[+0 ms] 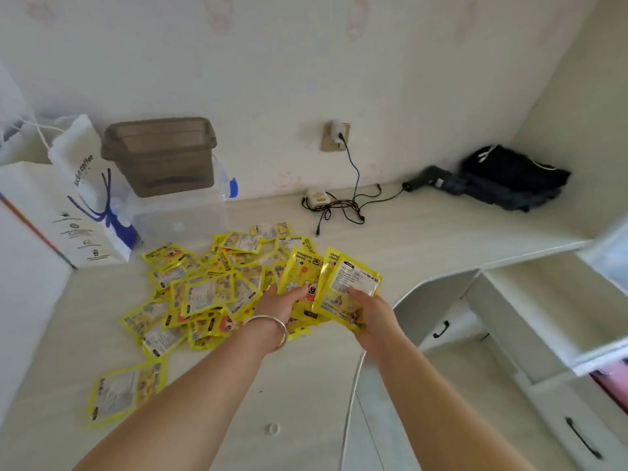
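A heap of several yellow hand-warmer packets (207, 294) lies spread over the pale desk (306, 385). One packet (125, 392) lies apart near the front left. My left hand (280, 302), a silver bangle on its wrist, holds a yellow packet (302, 270) raised above the heap's right edge. My right hand (373, 316) grips a small stack of packets (346, 287) beside it, thumb on top. The two held lots overlap slightly.
A brown plastic bin (159, 154) sits on a clear storage box (180, 215) at the back left, next to a white paper bag (85, 198). A charger and tangled cable (336, 205) lie under the wall socket (334, 136). Dark clothes (509, 178) lie back right. Drawers (509, 334) open to the right.
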A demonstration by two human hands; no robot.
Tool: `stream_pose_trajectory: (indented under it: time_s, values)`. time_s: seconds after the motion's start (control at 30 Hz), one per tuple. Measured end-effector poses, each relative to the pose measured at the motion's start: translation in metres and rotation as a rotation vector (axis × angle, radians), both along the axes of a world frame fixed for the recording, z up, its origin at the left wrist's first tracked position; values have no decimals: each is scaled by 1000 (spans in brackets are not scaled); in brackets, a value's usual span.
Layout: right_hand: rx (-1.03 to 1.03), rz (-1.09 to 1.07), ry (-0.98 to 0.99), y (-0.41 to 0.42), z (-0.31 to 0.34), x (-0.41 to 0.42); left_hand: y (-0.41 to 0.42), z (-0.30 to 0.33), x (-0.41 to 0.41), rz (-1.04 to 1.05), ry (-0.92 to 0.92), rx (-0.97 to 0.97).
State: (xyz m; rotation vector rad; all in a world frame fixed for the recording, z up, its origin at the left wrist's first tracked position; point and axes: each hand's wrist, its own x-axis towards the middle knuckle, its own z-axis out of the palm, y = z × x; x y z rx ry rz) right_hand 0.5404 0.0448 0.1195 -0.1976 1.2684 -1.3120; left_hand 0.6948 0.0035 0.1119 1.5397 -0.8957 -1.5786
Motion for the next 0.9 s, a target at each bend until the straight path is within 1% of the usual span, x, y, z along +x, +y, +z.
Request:
stream_pose_trajectory:
  time_s: [0.07,0.13,0.33,0.53,0.73,0.9]
  values:
    - [-15,-53,-1,15,3,-37,8,2,-41,-83,-28,-19]
    - [-31,-103,6,29,4,-76,15,4,-85,-155,-15,-41]
    - [-72,-220,16,68,8,-205,38,12,-226,-280,61,-53]
    - [-24,-322,21,96,1,-306,54,6,-344,-383,86,-44]
    - [23,-444,-20,90,-9,-385,28,-2,-435,-500,18,-30]
    - [46,-555,-61,60,-17,-445,-16,-9,-503,-585,36,-18]
